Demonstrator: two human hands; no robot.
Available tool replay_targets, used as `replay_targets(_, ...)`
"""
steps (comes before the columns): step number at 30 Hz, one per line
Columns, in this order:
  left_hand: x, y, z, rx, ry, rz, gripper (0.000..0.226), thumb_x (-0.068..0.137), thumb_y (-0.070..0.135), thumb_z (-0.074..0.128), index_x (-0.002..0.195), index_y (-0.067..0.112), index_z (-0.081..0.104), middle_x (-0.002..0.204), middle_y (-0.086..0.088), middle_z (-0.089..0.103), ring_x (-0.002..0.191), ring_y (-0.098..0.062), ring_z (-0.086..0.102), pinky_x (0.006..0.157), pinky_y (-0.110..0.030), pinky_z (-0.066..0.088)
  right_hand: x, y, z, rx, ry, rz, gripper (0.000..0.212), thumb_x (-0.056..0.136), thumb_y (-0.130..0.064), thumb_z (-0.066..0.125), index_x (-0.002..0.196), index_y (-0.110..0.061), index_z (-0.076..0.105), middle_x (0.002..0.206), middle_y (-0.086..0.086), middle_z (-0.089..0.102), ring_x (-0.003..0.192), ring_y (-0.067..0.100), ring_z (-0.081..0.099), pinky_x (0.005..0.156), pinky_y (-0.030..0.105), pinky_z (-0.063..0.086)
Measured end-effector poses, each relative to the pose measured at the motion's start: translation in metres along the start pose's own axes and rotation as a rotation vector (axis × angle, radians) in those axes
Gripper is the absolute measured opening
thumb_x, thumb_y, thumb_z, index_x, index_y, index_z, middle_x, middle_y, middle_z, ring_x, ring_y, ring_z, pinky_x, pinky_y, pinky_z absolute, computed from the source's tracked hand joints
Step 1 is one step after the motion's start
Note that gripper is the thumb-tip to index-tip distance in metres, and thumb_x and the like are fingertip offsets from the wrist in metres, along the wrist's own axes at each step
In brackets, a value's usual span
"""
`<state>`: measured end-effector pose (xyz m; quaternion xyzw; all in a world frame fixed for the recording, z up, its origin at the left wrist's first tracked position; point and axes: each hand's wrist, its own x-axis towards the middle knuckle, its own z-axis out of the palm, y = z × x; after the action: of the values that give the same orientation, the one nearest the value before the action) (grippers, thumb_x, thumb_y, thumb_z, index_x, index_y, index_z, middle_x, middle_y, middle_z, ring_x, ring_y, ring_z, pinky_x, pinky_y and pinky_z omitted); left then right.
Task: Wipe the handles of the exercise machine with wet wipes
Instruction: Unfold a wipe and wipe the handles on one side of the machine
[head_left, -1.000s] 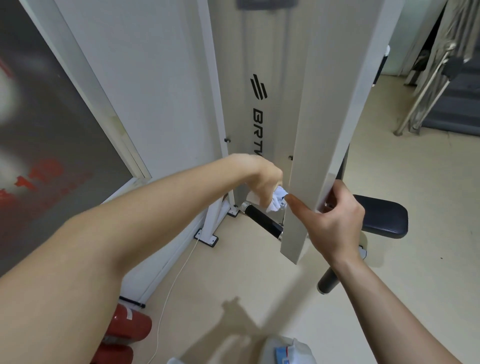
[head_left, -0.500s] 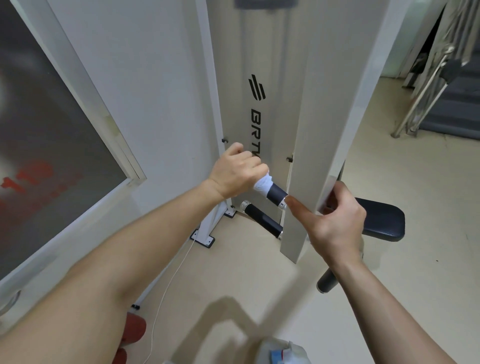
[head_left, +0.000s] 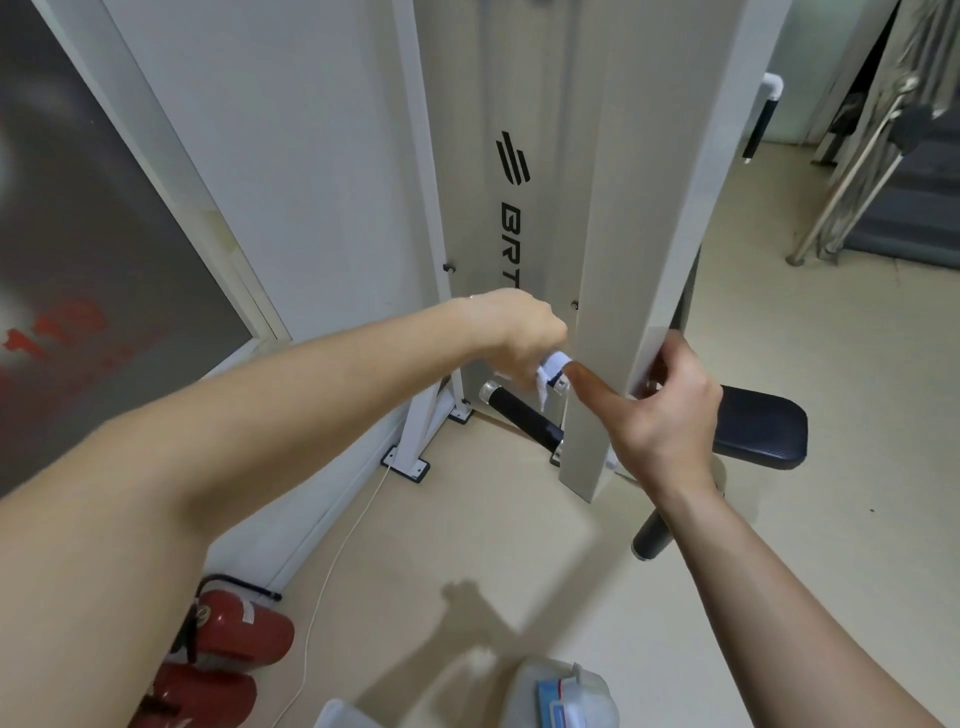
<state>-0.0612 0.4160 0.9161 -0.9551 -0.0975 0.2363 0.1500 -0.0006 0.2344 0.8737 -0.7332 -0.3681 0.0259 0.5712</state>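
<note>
Wiping: my left hand clenches the wipe round the hidden upper handle; my right hand grips the post. Next, probably, the lower handle.

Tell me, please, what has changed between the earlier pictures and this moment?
The left hand, gripping the wet wipe, had slid out along the upper handle half a second ago. It has now slid back in to the white upright, covering the black grip it had bared. Unchanged: the right hand holds the upright's edge, thumb toward the wipe; the lower handle is untouched.
</note>
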Motion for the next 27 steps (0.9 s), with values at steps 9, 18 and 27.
replay_targets(9, -0.016, 0.044, 0.070, 0.058, 1.052, -0.127, 0.029, 0.088, -0.013, 0.033, 0.088, 0.007, 0.055, 0.082, -0.012, 0.063, 0.077, -0.033, 0.063, 0.081, -0.042, 0.053, 0.002, -0.003, 0.002, -0.023, 0.020, -0.015, 0.054, 0.064, -0.057, 0.084, 0.089, -0.018, 0.057, 0.084, 0.003, 0.065, 0.075, 0.024, 0.061, 0.060, 0.041, 0.053)
replay_targets(18, -0.066, 0.095, 0.112, -0.972, 1.212, -0.695, 0.037, 0.090, 0.006, 0.042, 0.111, 0.021, 0.069, 0.083, 0.007, 0.060, 0.074, -0.007, 0.048, 0.064, -0.013, 0.038, -0.003, -0.007, 0.008, -0.031, -0.008, 0.009, 0.051, 0.068, -0.056, 0.083, 0.090, -0.018, 0.056, 0.088, 0.003, 0.065, 0.078, 0.023, 0.062, 0.058, 0.035, 0.052)
replay_targets(27, -0.014, 0.134, 0.191, -2.868, 0.791, -1.032, 0.014, 0.106, 0.017, 0.046, 0.104, 0.007, 0.056, 0.099, -0.014, 0.065, 0.093, -0.031, 0.066, 0.084, -0.037, 0.056, -0.016, -0.010, 0.010, -0.058, -0.039, -0.005, 0.053, 0.076, -0.051, 0.079, 0.107, -0.015, 0.055, 0.099, 0.004, 0.062, 0.085, 0.018, 0.057, 0.060, 0.021, 0.042)
